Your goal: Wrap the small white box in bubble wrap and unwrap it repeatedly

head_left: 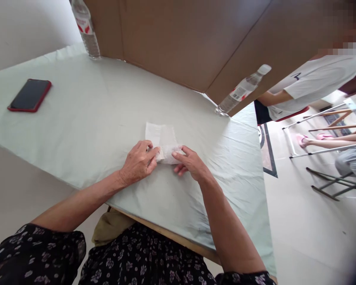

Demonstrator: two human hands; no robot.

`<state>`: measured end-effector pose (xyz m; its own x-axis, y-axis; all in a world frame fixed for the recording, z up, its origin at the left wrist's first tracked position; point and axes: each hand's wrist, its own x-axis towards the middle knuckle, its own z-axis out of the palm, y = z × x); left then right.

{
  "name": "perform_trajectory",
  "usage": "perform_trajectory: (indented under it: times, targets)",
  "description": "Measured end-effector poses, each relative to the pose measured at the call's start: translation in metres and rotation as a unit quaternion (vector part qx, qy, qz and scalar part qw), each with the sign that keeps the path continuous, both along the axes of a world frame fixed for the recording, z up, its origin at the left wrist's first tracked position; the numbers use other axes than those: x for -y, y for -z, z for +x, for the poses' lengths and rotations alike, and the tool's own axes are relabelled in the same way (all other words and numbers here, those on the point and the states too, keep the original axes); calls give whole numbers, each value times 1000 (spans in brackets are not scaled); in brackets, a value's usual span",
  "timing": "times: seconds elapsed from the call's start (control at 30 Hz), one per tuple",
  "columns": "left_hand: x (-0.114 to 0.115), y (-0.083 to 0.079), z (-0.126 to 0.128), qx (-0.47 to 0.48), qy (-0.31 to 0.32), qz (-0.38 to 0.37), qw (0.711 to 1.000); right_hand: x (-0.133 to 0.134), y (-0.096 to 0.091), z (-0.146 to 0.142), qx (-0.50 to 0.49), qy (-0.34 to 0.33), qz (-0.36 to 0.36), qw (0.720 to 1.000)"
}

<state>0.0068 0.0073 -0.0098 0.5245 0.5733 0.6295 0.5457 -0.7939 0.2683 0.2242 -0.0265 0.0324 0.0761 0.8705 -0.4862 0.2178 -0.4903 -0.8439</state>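
A thin white sheet [167, 133], like tissue or soft wrapping, lies on the table in front of me. Its near part is folded over into a small bundle. My left hand [140, 161] grips the bundle's left end, fingers bent and thumb close to the index finger. Something small and pale beige shows at those fingertips, too covered to name. On the right end of the fold, my right hand [190, 161] presses with its thumb, the other fingers curled at the edge and partly underneath.
A pale green cloth [86, 114] covers the table. At the left lies a phone with a red case [29, 95]. Brown cardboard panels [172, 43] stand at the back, with one water bottle [88, 33] at left and another bottle [241, 93] at right. A person in a white shirt [320, 79] sits beyond.
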Motion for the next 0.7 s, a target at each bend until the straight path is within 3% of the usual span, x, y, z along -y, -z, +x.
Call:
perform_trajectory:
  times: [0.1,0.2,0.33,0.4,0.47,0.7]
  targets:
    - [-1,0,0,-6,0,-5,1000,-8,1,0,28,-38,15,999]
    - [-1,0,0,-8,-5,-6,1000,-17,5,-7,119,-56,32,991]
    - [-1,-1,0,-14,-3,-13,1000,-19,11,-22,302,-42,129,944]
    - [0,-3,0,-21,-3,-21,1000,-16,11,-27,347,-29,181,920]
    - [0,-4,0,-26,-7,-30,999,-13,10,-32,343,-16,217,914]
    - [-1,-5,2,-13,-4,-63,998,-7,9,-48,193,18,305,932]
